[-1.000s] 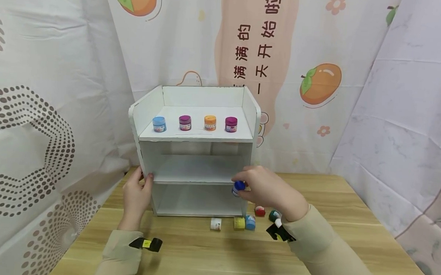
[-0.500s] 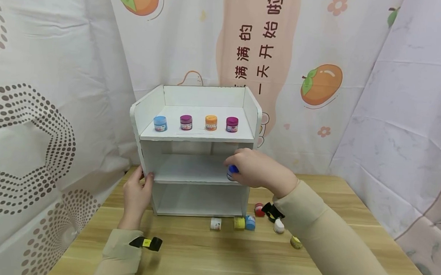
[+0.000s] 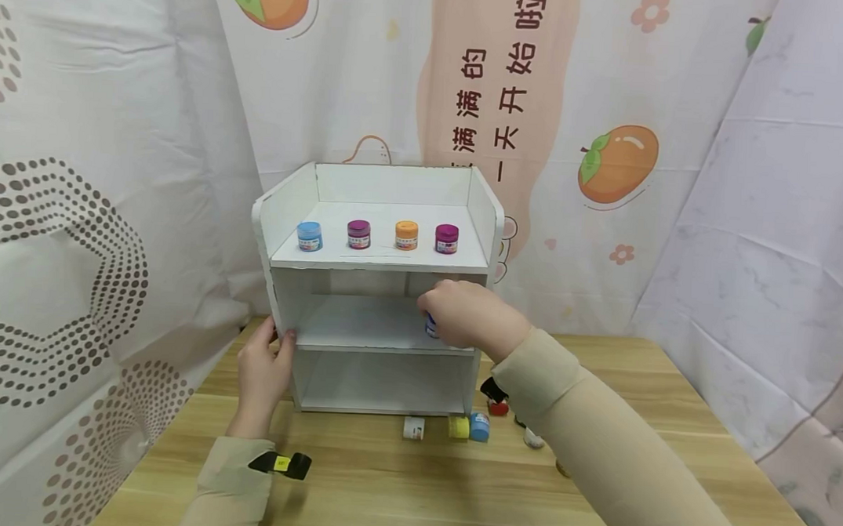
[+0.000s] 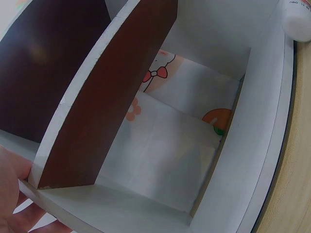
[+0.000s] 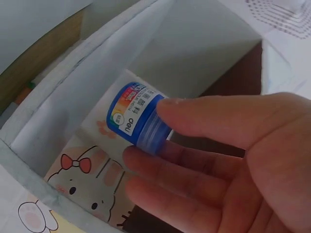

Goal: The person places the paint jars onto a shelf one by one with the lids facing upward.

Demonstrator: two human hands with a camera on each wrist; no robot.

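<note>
Blue jar [image 5: 138,116], white shelf [image 3: 362,323], beige sleeves [image 3: 605,432], fruit-printed curtain [image 3: 373,72], brown wood-grained table [image 3: 377,481]

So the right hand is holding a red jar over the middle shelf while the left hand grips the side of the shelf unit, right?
The colour is wrong: the right wrist view shows a blue jar. The right hand holds it over the middle shelf, and the left hand grips the side of the shelf unit, as you say.

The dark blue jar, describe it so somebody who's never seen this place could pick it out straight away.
Find the white shelf unit on the table. Toward the right of its middle level, the right hand holds the dark blue jar. Unlike the purple jar above it, this one is deep blue and in a hand.
</note>
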